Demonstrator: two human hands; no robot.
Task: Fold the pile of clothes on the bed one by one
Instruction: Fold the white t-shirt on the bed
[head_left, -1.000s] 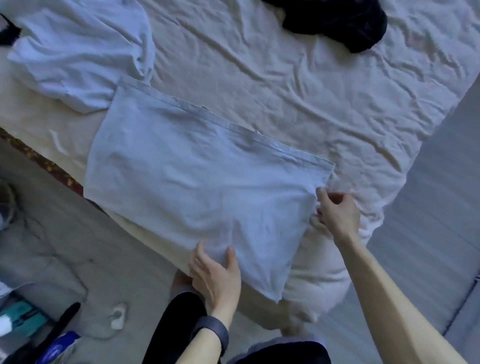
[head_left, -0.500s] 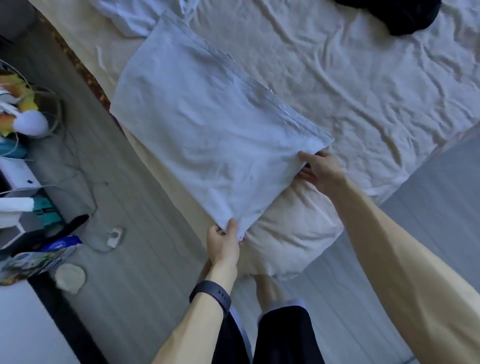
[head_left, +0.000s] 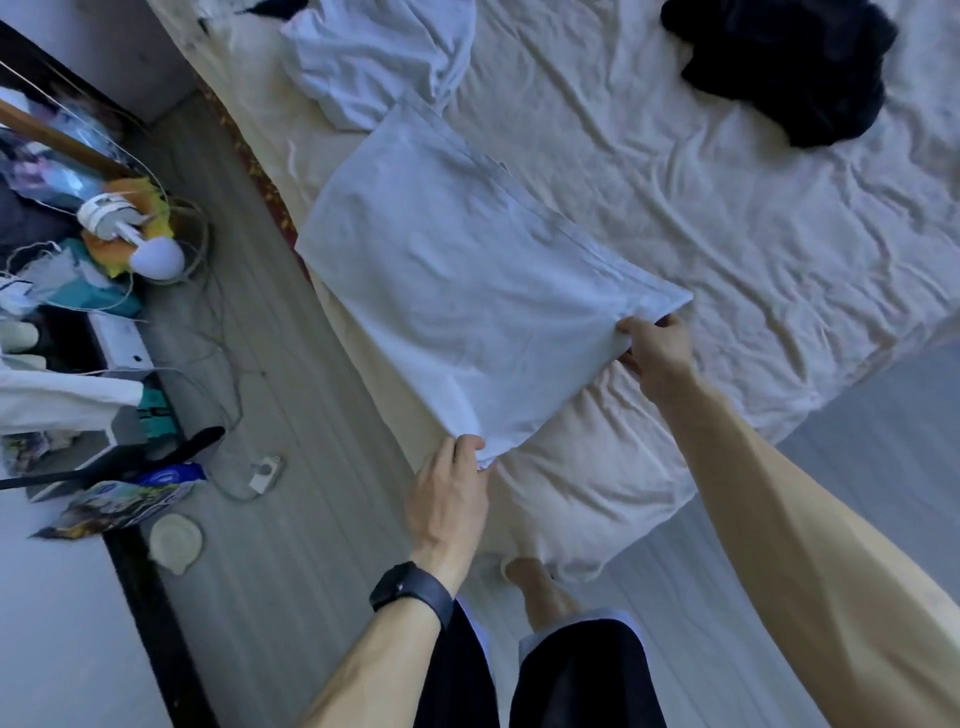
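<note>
A pale blue folded garment (head_left: 467, 291) is laid flat across the centre of the frame, over the near edge of the bed (head_left: 727, 218). Its nearest corner, at lower centre, is pinched by the left hand (head_left: 451, 499), with the fingers curled over the cloth edge. Its right-hand corner, at centre right, is gripped by the right hand (head_left: 657, 348), thumb on top and fingers tucked beneath. A crumpled white garment (head_left: 374, 57) is seen at upper centre, just touching the folded piece. A black garment (head_left: 789, 67) is located at upper right, well apart. A dark wristband (head_left: 410, 592) is worn on the left wrist.
</note>
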